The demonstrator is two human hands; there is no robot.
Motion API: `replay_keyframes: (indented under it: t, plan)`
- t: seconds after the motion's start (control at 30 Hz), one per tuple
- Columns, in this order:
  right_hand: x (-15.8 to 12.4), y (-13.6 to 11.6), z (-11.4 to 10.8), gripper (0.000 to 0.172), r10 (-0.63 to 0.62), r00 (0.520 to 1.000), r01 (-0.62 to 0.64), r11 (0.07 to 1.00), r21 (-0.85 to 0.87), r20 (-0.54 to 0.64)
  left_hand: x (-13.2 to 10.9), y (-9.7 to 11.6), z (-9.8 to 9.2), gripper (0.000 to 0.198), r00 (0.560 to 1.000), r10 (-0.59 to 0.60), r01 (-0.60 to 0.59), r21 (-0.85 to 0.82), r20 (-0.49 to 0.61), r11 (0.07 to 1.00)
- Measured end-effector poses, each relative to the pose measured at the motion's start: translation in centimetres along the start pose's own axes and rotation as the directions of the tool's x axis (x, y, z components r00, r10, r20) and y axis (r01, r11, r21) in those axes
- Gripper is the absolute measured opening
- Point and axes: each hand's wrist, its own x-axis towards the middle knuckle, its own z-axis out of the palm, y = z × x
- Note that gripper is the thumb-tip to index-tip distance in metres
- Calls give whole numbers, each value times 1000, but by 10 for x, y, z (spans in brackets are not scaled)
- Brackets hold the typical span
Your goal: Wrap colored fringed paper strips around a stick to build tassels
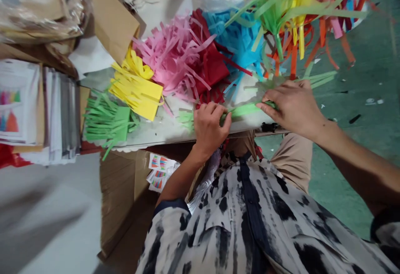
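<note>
A light green tissue-paper tassel (pixel 245 109) stretches between my two hands just above the table's front edge. My left hand (pixel 210 127) is closed around its left part, with fringe ends poking out beyond the fingers. My right hand (pixel 292 106) pinches the other part between thumb and fingers, and loose green strips stick out past it to the right. Behind my left hand lies dark red fringed paper (pixel 212 67), beside a heap of pink fringe (pixel 175 57). Blue fringed paper (pixel 239 36) is a little farther back.
Yellow fringed paper (pixel 137 88) and green fringed paper (pixel 109 117) lie on the left of the table (pixel 146 132). Long colored strips (pixel 284 15) hang over the right edge. Packed cards (pixel 61 115) stand far left. An open cardboard box (pixel 117 199) sits below the table edge.
</note>
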Motion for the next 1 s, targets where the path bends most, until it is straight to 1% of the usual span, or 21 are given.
replay_keyframes:
  t: [0.07,0.2,0.37,0.43,0.53,0.63,0.7,0.73,0.8,0.83,0.87,0.9,0.93,1.0]
  plan:
    - [2,2,2,60,-3,1000,3,1000,20,6,0,0,0,10,1000,-2,2,-22,9,1000]
    - [3,5,3,66,-19,1000,19,999,43,-8,0,-1,3,17,1000,-30,30,-49,7,998]
    - [5,4,7,72,-12,1000,12,1000,-15,-21,0,-2,10,16,999,-29,29,-7,-37,1000]
    - [6,3,8,70,-5,1000,5,1000,-17,-23,0,-3,12,16,999,-24,24,14,-38,1000]
    - [6,-2,6,61,4,1000,-4,1000,8,-26,0,-3,11,17,999,-33,33,27,-7,999]
    - [4,-12,0,55,18,1000,-19,998,-57,-14,2,-1,9,14,1000,-24,24,35,-9,999]
    - [2,-20,-4,50,11,999,-17,993,-116,-52,4,2,10,19,998,51,-50,42,-28,998]
    - [0,-23,-5,46,-6,997,-3,992,-126,-76,6,3,11,25,992,125,-124,44,-27,991]
    - [-5,-25,-5,38,-57,993,48,995,-91,-99,8,3,13,34,953,303,-303,40,12,952]
    - [-8,-23,-4,38,-78,993,73,995,-61,-90,8,2,14,36,927,374,-375,31,39,926]
    - [-12,-19,-2,40,-90,993,88,996,-34,-78,7,-2,14,37,906,419,-421,20,61,907]
    - [-15,-14,0,40,-95,992,94,995,-14,-77,5,-6,13,37,898,435,-436,10,73,900]
    - [-19,-8,1,39,-94,992,94,996,-4,-82,2,-12,10,37,901,427,-428,4,76,904]
    - [-26,4,2,36,-84,990,84,996,-3,-112,-5,-25,-1,35,924,378,-379,0,50,926]
